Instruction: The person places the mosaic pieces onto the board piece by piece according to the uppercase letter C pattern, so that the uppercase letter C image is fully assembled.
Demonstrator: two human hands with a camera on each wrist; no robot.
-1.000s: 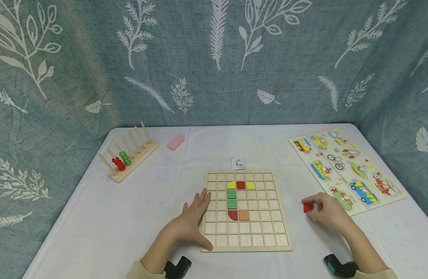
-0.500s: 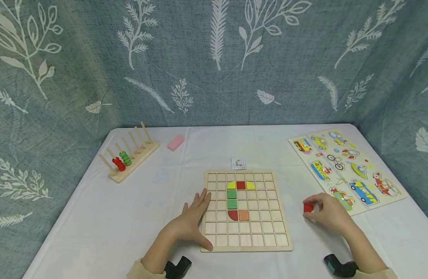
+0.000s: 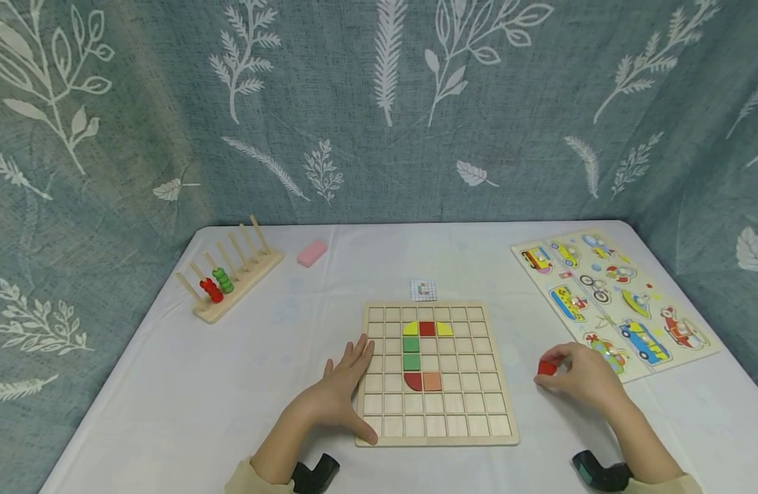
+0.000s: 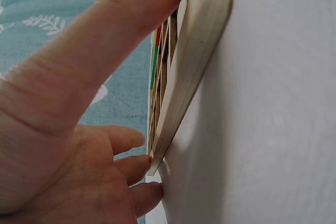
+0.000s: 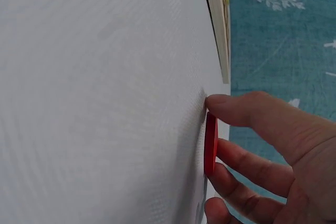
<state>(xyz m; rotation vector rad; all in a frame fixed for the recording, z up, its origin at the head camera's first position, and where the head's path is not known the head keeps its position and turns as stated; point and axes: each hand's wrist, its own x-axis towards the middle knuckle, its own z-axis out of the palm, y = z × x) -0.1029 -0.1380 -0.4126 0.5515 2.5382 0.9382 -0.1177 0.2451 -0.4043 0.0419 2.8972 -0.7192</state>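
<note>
My left hand (image 3: 332,394) rests along the left edge of a wooden grid board (image 3: 437,441), its thumb on the near left corner and its fingers spread up the side. Colored tiles sit in the board's cells: a red square (image 3: 427,328) between two yellow rounded tiles, two green squares (image 3: 411,361) below, then a dark red quarter-round tile (image 3: 413,381) beside an orange square (image 3: 432,381). Off to the board's right, my right hand (image 3: 585,381) pinches a red tile (image 5: 210,145) between thumb and fingers, low over the white tablecloth. Fingers partly cover the tile.
A small pattern card (image 3: 423,290) lies behind the board. A peg stand (image 3: 245,278) with red and green beads is at back left, near a pink block (image 3: 312,253). The picture puzzle (image 3: 616,302) lies right, its near corner behind my right hand.
My right fingers shift slightly on the red tile, which turns a little in their pinch. The left hand, the board and its tiles stay in place.
</note>
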